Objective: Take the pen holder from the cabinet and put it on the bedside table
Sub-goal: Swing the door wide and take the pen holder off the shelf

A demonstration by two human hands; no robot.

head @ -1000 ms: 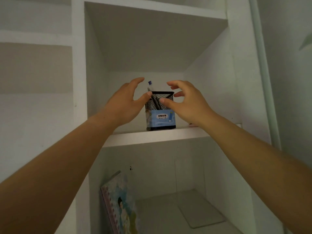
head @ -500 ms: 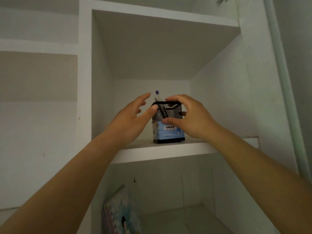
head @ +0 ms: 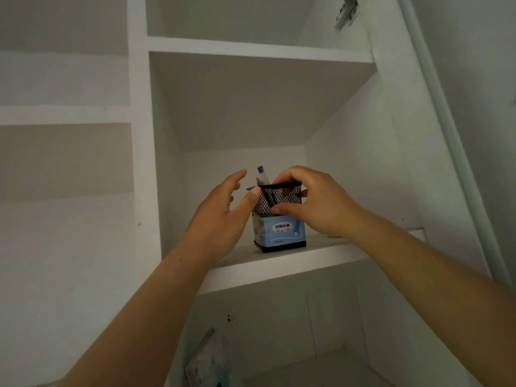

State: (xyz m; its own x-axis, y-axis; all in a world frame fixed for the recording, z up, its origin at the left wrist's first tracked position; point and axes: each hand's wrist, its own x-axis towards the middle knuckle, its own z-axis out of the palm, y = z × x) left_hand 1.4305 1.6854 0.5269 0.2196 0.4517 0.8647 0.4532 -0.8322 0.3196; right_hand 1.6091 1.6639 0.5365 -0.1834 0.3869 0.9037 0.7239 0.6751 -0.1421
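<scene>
A black mesh pen holder [head: 282,233] with a light blue label stands on a white cabinet shelf [head: 282,268]. A pen with a blue cap [head: 262,177] sticks up out of it. My right hand [head: 315,202] grips the holder's top rim, thumb on the front mesh and fingers over the back edge. My left hand [head: 220,219] is at the holder's left side, its thumb tip touching the upper left corner and its fingers spread apart. The holder's base rests on the shelf.
The shelf sits in a white cabinet niche with a vertical divider [head: 142,163] on the left and a side wall [head: 357,169] on the right. Another shelf [head: 251,50] is above. A colourful book [head: 206,361] leans in the compartment below. A door hinge [head: 346,12] shows at top right.
My right hand closed onto the holder's rim from an open reach. My left thumb stays at the holder's corner. The view tilted upward, so the shelf appears lower in frame.
</scene>
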